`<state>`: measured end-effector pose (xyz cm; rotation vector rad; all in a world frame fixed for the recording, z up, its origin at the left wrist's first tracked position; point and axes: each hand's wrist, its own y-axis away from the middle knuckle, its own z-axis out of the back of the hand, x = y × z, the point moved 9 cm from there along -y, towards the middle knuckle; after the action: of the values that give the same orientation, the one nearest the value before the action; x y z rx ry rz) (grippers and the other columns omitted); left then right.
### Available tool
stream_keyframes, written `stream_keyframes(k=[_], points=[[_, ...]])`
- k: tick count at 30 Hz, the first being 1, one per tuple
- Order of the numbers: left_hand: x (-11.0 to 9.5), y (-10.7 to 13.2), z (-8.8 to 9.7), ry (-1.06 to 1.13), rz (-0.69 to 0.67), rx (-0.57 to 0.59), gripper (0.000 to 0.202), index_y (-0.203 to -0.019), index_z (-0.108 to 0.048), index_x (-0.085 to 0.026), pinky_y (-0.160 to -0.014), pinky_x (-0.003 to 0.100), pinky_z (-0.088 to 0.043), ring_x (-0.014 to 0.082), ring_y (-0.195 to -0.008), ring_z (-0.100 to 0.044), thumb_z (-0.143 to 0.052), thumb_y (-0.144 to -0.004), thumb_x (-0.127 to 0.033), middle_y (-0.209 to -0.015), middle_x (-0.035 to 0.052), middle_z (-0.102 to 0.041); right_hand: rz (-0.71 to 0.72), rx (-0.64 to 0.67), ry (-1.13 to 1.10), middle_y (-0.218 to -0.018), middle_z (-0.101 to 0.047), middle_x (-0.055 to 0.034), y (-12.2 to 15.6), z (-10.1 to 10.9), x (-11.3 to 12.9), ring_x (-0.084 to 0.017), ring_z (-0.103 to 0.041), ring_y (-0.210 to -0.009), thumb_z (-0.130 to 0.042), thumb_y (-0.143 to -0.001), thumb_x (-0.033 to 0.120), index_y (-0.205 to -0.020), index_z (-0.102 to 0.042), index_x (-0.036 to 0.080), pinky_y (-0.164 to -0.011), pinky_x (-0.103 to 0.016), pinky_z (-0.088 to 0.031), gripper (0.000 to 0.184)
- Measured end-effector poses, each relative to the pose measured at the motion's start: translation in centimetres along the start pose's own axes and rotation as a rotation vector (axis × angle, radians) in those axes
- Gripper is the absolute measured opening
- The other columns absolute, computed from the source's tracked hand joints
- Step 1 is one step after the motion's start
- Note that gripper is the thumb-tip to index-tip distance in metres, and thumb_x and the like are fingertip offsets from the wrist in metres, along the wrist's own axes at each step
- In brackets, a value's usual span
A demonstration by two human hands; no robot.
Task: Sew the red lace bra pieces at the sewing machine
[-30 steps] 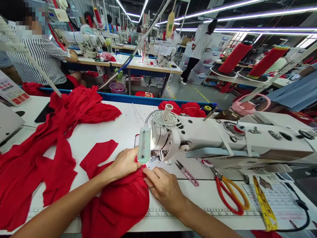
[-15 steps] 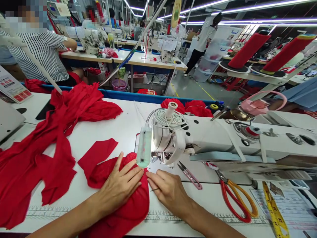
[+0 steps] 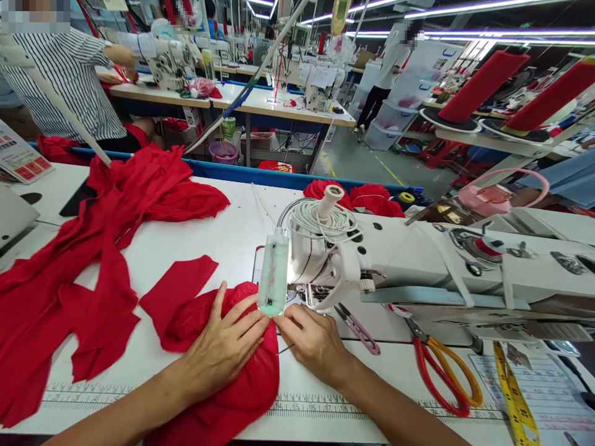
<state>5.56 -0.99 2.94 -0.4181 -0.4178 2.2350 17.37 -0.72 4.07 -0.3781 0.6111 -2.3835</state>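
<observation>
Head view: a white sewing machine [image 3: 395,254] stands on a white table [image 3: 237,232], its needle end near the middle. The red cloth [image 3: 258,387] lies in front of that end, extending down to the table's near edge.

The left hand [image 3: 223,347] rests palm down on the cloth, fingers extended and thumb spread — open, pressing rather than gripping. The right hand [image 3: 316,341] is at the cloth's right edge with fingers curled; a thin dark point [image 3: 284,350] projects from beneath them. Whether these fingers pinch the cloth cannot be told. A pale green plastic piece [image 3: 273,272] hangs above the fingertips.

To the right of the right hand lie pink snips [image 3: 357,328], then scissors [image 3: 432,371] with red and orange handles, then a yellow tape measure [image 3: 511,390] across a printed sheet [image 3: 548,387]. A red fabric pile [image 3: 97,260] covers the table's left side. Beyond the table, a person in a striped shirt [image 3: 69,87] sits at another bench [image 3: 279,114].
</observation>
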Motion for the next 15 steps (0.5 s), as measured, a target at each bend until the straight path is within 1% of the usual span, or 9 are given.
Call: stream_keyframes(k=[4,9,12,15], points=[[-0.1,-0.2,-0.1,-0.018,-0.002,0.013,0.030,-0.127,-0.064,-0.021,-0.125,0.064,0.000,0.0249,-0.126,-0.058,-0.049,-0.101,-0.020,-0.126,0.0036,-0.072,0.011,0.043,0.002,-0.074,-0.061,0.0005,0.2,-0.3,-0.1,-0.013,-0.050,-0.062,-0.049,-0.096,0.011,-0.099,-0.069,0.020,-0.052,-0.031,-0.026,0.022],[-0.5,-0.4,0.2,-0.074,-0.060,0.041,0.033,-0.124,-0.064,-0.020,-0.123,0.066,0.003,0.0270,-0.133,-0.053,-0.042,-0.100,-0.012,-0.130,0.0052,-0.069,0.048,0.051,0.083,-0.071,-0.058,0.0008,0.3,-0.2,0.2,-0.013,-0.049,-0.062,-0.053,-0.093,0.010,-0.107,-0.068,0.019,-0.054,-0.031,-0.025,0.023],[0.0,-0.8,0.3,-0.040,-0.081,0.058,0.032,-0.126,-0.062,-0.019,-0.122,0.067,0.005,0.0277,-0.135,-0.052,-0.043,-0.101,-0.016,-0.128,0.0054,-0.070,0.053,0.052,0.117,-0.070,-0.058,0.0013,0.4,-0.1,0.3,-0.013,-0.049,-0.061,-0.054,-0.092,0.009,-0.110,-0.069,0.020,-0.053,-0.032,-0.024,0.025],[0.3,-1.6,0.3,-0.005,-0.138,0.071,0.031,-0.124,-0.063,-0.019,-0.122,0.068,0.000,0.0270,-0.131,-0.055,-0.041,-0.102,-0.016,-0.124,0.0063,-0.072,0.028,0.058,0.152,-0.070,-0.059,0.0013,0.5,0.0,0.1,-0.013,-0.050,-0.060,-0.053,-0.095,0.013,-0.111,-0.069,0.020,-0.052,-0.033,-0.022,0.024]])
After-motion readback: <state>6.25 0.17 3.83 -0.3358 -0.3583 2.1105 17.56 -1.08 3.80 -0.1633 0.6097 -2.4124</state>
